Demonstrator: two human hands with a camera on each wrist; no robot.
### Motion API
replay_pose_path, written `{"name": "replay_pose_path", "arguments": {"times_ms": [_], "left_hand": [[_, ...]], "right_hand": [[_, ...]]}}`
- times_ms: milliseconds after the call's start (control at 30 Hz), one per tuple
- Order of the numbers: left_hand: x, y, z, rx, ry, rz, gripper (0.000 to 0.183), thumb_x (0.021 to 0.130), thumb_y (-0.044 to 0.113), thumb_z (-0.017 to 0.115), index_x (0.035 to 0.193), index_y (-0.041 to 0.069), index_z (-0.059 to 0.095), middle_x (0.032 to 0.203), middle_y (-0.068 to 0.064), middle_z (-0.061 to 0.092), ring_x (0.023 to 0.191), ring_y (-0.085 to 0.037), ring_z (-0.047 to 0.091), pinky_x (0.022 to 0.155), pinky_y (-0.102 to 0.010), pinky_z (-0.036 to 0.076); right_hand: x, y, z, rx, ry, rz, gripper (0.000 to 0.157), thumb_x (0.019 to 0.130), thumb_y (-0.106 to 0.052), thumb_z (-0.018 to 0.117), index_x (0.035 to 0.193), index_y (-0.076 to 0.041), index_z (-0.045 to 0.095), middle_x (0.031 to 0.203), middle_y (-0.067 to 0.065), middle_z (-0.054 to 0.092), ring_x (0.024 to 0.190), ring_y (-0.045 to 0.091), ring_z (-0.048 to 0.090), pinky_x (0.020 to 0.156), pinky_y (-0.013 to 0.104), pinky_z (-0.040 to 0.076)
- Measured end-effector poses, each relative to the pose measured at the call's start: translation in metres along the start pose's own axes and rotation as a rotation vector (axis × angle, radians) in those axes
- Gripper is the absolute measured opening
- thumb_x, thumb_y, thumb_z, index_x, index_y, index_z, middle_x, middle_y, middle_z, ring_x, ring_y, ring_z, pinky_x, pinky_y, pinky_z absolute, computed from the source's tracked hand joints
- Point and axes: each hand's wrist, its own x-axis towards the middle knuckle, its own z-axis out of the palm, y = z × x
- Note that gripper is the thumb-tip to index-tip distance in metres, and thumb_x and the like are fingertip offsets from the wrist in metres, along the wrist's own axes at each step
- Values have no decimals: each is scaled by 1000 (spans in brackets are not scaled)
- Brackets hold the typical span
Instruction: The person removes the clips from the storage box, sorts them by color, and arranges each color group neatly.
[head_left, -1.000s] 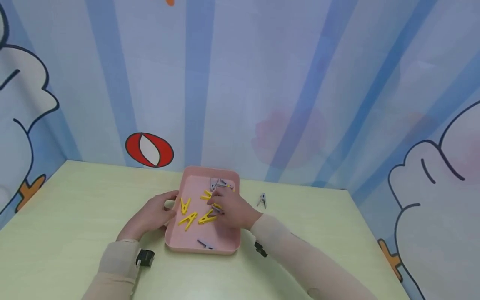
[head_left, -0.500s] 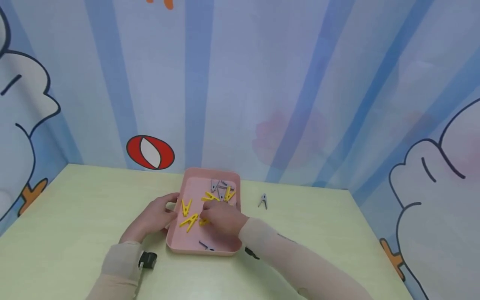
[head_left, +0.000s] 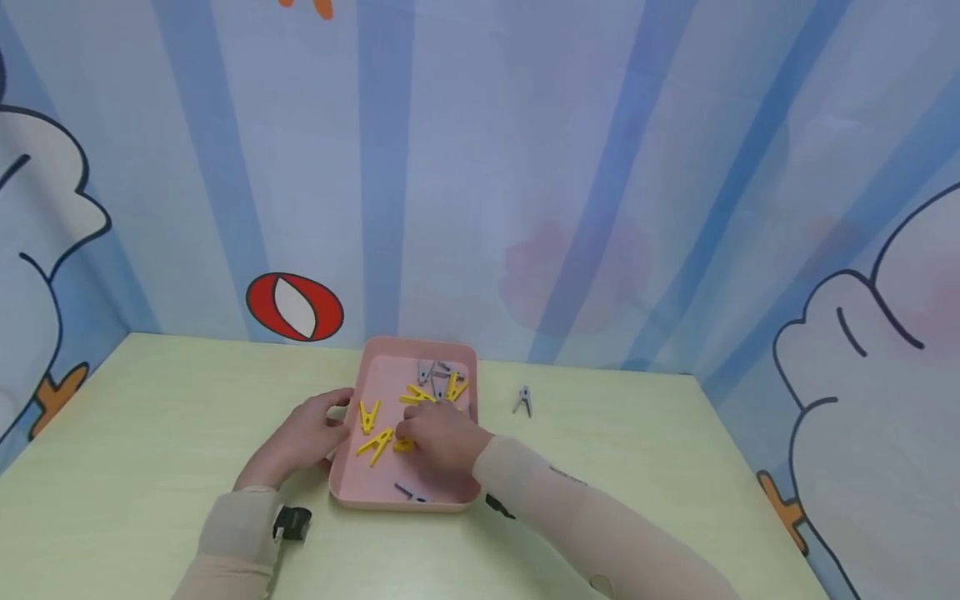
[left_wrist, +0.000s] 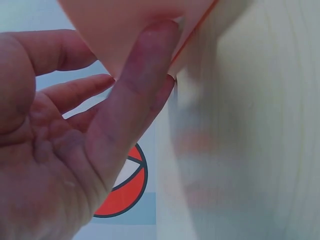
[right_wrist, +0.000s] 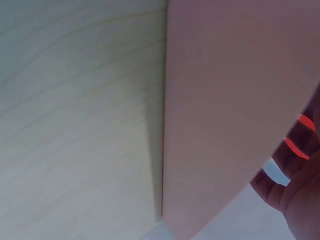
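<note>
A pink tray point(head_left: 405, 505) stands on the table with several yellow and grey clothespins in it. My left hand point(head_left: 309, 433) holds the tray's left side; in the left wrist view the thumb point(left_wrist: 132, 75) lies against the outer wall. Inside the tray, my right hand point(head_left: 444, 435) reaches down among the clothespins, fingers bent. A yellow clothespin point(head_left: 403, 445) shows partly beneath its fingertips; whether they pinch it is hidden. Left of that hand lie two yellow clothespins, one of them a splayed clothespin point(head_left: 376, 446). A grey clothespin point(head_left: 411, 492) sits near the tray's front edge.
Outside the tray, to its right, one grey clothespin point(head_left: 523, 401) lies on the pale wooden table point(head_left: 600, 450). More grey and yellow clothespins cluster in the tray's far right corner, including a grey clothespin point(head_left: 426, 372). A striped blue backdrop point(head_left: 450, 167) rises behind the table.
My right hand has shifted slightly left and toward me within the tray, uncovering the far clothespins and covering part of a yellow one. The left hand keeps its place on the tray.
</note>
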Motion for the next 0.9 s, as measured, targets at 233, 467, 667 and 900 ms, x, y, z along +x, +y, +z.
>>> {"name": "replay_pose_path", "arguments": {"times_ms": [233,467,667,900], "left_hand": [[-2,-3,-4,1,2,-10,61,97,8,55,153,1,31,148,-24,39,113,-38,58,66,-36,60],[-2,-1,-7,6,-14,10,61,97,8,55,153,0,32,148,-24,39,115,-39,57,65,-36,59],[-4,-5,-12,39,0,7,61,97,6,55,152,-3,31,145,-27,41,115,-41,56,64,-35,59],[-1,-6,-12,39,-4,-7,62,97,6,55,153,-3,29,145,-28,40,113,-39,57,64,-35,59]], "right_hand": [[1,-1,-4,-22,50,-47,25,97,-17,65,120,-21,72,107,-9,65,95,8,57,90,26,46],[0,4,-6,0,91,-45,24,97,-13,64,119,-19,72,107,-8,66,94,9,56,86,22,45],[5,4,-8,53,143,-51,25,97,-13,64,121,-15,71,112,-6,67,105,9,59,93,20,46],[5,11,-15,101,169,22,28,96,-15,66,123,-13,70,117,-3,67,110,11,61,95,22,47]]}}
